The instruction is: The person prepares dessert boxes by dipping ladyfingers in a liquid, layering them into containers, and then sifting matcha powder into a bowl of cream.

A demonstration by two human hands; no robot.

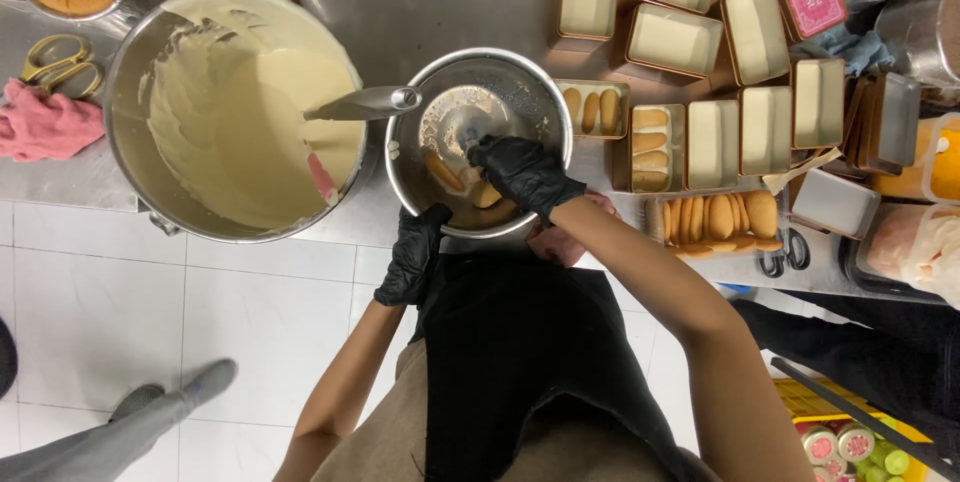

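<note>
**A:** How many bowls are on the steel tabletop (430, 12)?

**B:** Two round metal ones. The large steel mixing bowl (135, 92) on the left is filled with pale yellow cream, thick and smeared up its wall. A red-bladed spatula (322, 180) stands in the cream, and a steel ladle handle (362, 103) lies across the rim. The smaller shiny steel bowl (540, 102) sits just right of it, at the near edge.

**A:** And the hands?

**B:** Two, both in black gloves. The right hand (520, 174) is down inside the smaller bowl, its fingers curled over the oblong sponge finger biscuits (487, 196) there; whether it actually grips one I cannot tell. The left hand (413, 258) hangs loosely curled just below that bowl's near rim, holding nothing.

**A:** How do those biscuits look?

**B:** Golden-tan, oblong with rounded ends. About three show in brownish liquid at the bowl's bottom, partly hidden by the glove.

**A:** More biscuits anywhere?

**B:** Yes. A clear plastic tray of dry biscuits (720, 217) lies to the right, packed on edge in a row. Two rectangular copper-coloured tins with biscuits (650, 147) sit beside the bowl: one with three, one with four.

**A:** Other tins?

**B:** About seven cream-filled rectangular tins (676, 40) further off, smooth and flat on top. On the far left lie a crumpled pink cloth (45, 124) and yellow-handled scissors (55, 57).
</note>
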